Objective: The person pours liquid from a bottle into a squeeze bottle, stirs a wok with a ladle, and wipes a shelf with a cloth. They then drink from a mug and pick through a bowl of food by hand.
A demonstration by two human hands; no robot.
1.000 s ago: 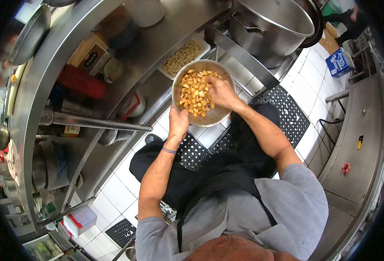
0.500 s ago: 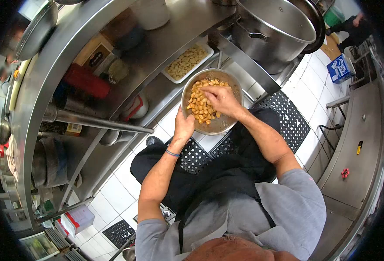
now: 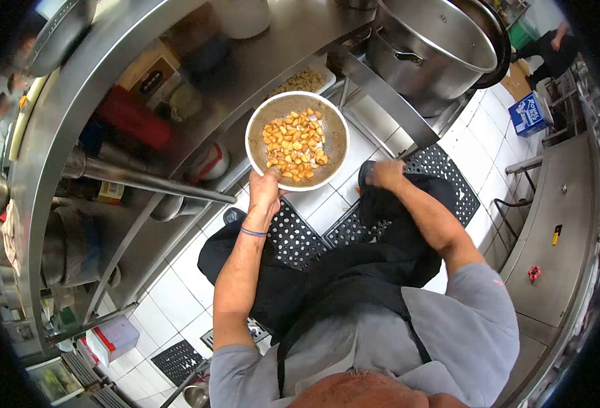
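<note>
My left hand (image 3: pixel 264 192) grips the near-left rim of a round metal colander (image 3: pixel 331 114), its thumb over the edge. Golden-brown pieces (image 3: pixel 294 144), shaped like peeled garlic cloves, are heaped inside. The colander is held up over the floor, a little tilted, and partly covers a white tray (image 3: pixel 328 79) of pale pieces (image 3: pixel 300 81) on the low shelf. Apart from the colander, to its right, my right hand (image 3: pixel 386 175) is over my raised knee and shoe, its fingers smeared by motion.
A large steel stockpot (image 3: pixel 415 61) stands at the upper right. Along the left runs a steel worktable (image 3: pixel 293 30) with a bar beneath it. Perforated black mats (image 3: pixel 443 170) lie on white tiles. A blue box (image 3: pixel 529 114) and another person (image 3: pixel 555 51) are at the far right.
My right hand has come out of the colander and moved right and down. The colander has shifted left and up in my left hand, now overlapping the tray.
</note>
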